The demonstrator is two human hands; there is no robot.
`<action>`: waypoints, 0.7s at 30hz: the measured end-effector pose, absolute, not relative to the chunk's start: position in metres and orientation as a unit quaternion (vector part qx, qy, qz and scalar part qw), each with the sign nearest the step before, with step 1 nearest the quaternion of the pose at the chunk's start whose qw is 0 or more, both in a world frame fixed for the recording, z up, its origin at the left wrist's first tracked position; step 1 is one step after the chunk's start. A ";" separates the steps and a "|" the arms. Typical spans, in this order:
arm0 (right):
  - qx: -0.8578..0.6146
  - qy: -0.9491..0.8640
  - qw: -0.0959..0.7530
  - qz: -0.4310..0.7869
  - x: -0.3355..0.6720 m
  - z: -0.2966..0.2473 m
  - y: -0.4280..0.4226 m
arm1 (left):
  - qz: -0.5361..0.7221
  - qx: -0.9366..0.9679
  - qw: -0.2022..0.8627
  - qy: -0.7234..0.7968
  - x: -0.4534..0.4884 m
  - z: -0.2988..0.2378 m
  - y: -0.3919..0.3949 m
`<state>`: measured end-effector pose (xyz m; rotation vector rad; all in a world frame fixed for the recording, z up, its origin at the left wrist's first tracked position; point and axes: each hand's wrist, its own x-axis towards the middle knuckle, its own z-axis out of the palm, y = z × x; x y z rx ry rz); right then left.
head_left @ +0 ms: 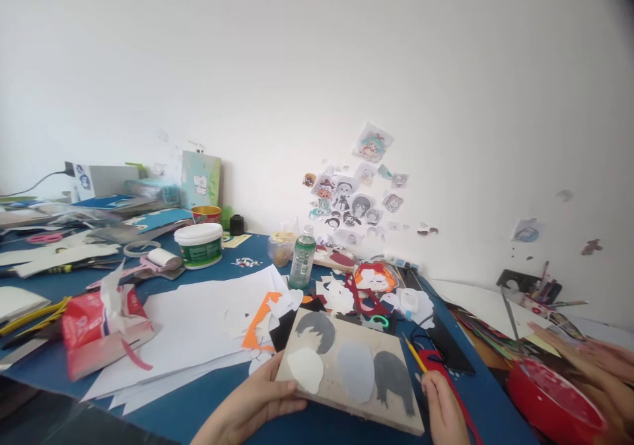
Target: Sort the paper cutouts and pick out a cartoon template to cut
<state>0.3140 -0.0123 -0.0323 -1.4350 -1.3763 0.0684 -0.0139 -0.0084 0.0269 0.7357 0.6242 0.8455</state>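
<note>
My left hand point(250, 405) grips the near left edge of a pale board point(347, 374), thumb on top beside a cream cut-out shape point(306, 368). The board also carries dark grey, light grey and charcoal hair-shaped pieces. My right hand point(444, 410) is closed at the board's right edge and holds a thin yellow-handled tool point(415, 354) that points up and to the left. A red strip point(453, 392) runs alongside that hand.
Loose white paper sheets point(198, 326) and an orange scrap lie left of the board. A green bottle point(302, 260), a white tub point(199, 244), a red tissue pack point(99, 329), and red-handled scissors point(364, 296) stand around. Another person's hands point(589, 359) reach over a red lid point(549, 399) at right.
</note>
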 end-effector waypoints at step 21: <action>-0.619 -0.626 0.471 0.055 0.325 -0.035 -0.009 | 0.390 0.342 0.811 0.271 -0.015 0.022 -0.006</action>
